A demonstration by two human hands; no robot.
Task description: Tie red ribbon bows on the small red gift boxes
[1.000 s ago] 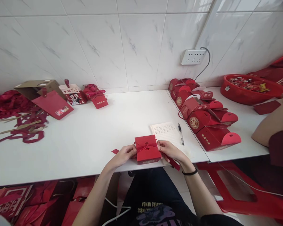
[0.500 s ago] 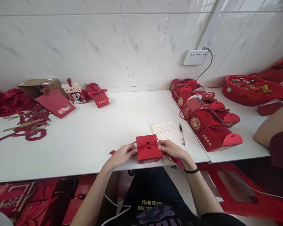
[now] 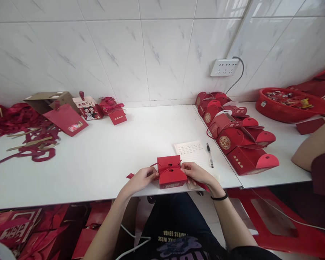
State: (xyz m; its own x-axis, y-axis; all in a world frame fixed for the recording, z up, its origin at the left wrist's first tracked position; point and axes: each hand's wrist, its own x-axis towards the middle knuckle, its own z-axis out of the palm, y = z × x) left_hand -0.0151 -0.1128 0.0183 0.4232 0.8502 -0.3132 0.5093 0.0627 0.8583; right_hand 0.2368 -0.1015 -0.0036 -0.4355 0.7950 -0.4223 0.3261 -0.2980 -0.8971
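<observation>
A small red gift box [image 3: 172, 179] sits near the table's front edge, its top flaps folded together. Across its top runs a dark red ribbon [image 3: 168, 169], knotted in the middle. At the box's left side, my left hand [image 3: 144, 176] is closed, pinching the ribbon, whose loose end pokes out beyond it. My right hand [image 3: 197, 174] is closed on the ribbon at the right side; another tail hangs below that palm. Fingertips of both hands lie close against the box. Behind it is a handwritten notebook [image 3: 191, 150], with a black pen [image 3: 209, 155] beside it.
Open red boxes [image 3: 239, 160] stand in rows to the right. A red basin [image 3: 276, 108] of sweets is farther back, near another person's arm [image 3: 312, 144]. Ribbons [image 3: 40, 144] and sample boxes [image 3: 90, 110] are at the left. Red bags [image 3: 48, 234] lie below the table.
The view has shifted very slightly. Both hands stay at the sides of the box with the ribbon, and nothing else has visibly moved.
</observation>
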